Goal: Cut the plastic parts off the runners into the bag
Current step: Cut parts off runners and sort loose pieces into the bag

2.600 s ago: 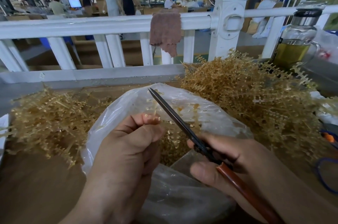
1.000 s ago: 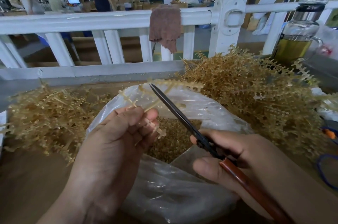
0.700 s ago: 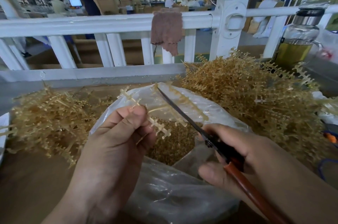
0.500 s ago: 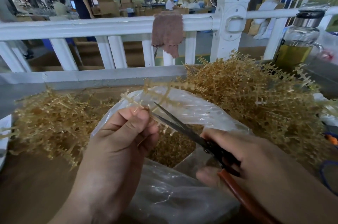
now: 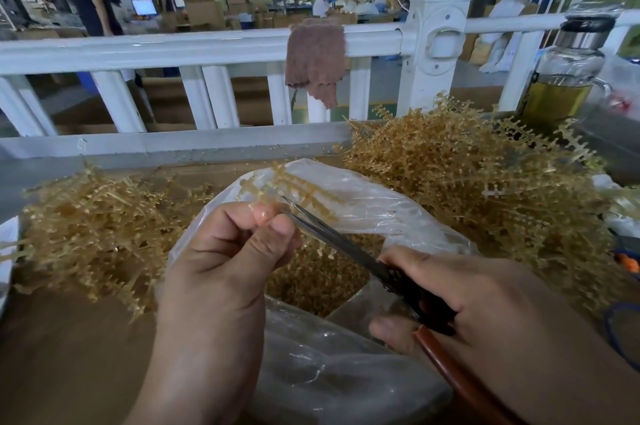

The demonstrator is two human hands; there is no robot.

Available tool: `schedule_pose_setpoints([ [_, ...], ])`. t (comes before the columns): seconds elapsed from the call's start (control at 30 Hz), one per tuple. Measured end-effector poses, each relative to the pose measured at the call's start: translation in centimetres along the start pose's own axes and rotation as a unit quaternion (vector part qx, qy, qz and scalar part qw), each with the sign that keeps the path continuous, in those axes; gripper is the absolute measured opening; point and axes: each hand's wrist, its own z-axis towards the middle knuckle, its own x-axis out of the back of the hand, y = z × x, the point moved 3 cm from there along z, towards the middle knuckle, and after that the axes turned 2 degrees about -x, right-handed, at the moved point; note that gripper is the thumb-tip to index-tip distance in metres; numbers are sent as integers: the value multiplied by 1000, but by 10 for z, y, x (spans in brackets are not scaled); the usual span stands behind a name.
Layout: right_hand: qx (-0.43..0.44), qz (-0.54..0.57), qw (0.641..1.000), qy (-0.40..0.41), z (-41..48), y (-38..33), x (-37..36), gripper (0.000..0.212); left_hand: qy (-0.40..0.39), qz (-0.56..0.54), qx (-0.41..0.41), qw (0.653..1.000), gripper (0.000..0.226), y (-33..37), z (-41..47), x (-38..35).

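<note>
**View from the head camera, at the cut.** Your left hand [image 5: 221, 258] is raised over the mouth of the clear plastic bag [image 5: 398, 213]. Its fingers are curled in, and thumb and forefinger pinch one straw-coloured runner [image 5: 287, 185] by its near end. The rest of the runner, with small parts along both sides, stands up and away from you above the bag's far rim.

Your right hand [image 5: 467, 293] is wrapped round the handles of the scissors [image 5: 332, 237], with fingers and thumb closed on the dark pivot and the reddish-brown handle [image 5: 450, 365]. The blades point up and to the left, and their tips lie right beside your left fingertips [image 5: 263, 215] at the base of the runner. The blades look narrowly parted at the tip. Motion blur hides whether they touch the plastic.

Loose cut parts [image 5: 311, 282] lie heaped inside the bag, directly below both hands. A large pile of uncut runners [image 5: 467, 189] lies to the right of the bag, and a flatter pile [image 5: 90, 223] lies to its left, both on the brown work surface [image 5: 69, 355].

Behind runs a white railing [image 5: 173, 46] with a brownish cloth [image 5: 315, 57] draped over it. At far right stands a glass jug [image 5: 568, 78] of yellow liquid.
</note>
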Motion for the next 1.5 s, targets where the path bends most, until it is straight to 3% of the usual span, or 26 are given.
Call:
schedule_pose_setpoints([
  [0.47,3,-2,999,38,-3,-4,2,61,-9,-2,-1,1000,13,1,-2,-4],
  [0.77,10,0,999,35,-2,-2,1,72,-5,-21,3,1000,16,-1,-2,-3],
  [1.37,30,-13,999,21,-1,-1,2,65,-9,-14,4,1000,15,-1,-2,-3],
  [1.5,34,2,999,15,-1,0,2,74,-9,-13,1,1000,16,0,-2,-3],
])
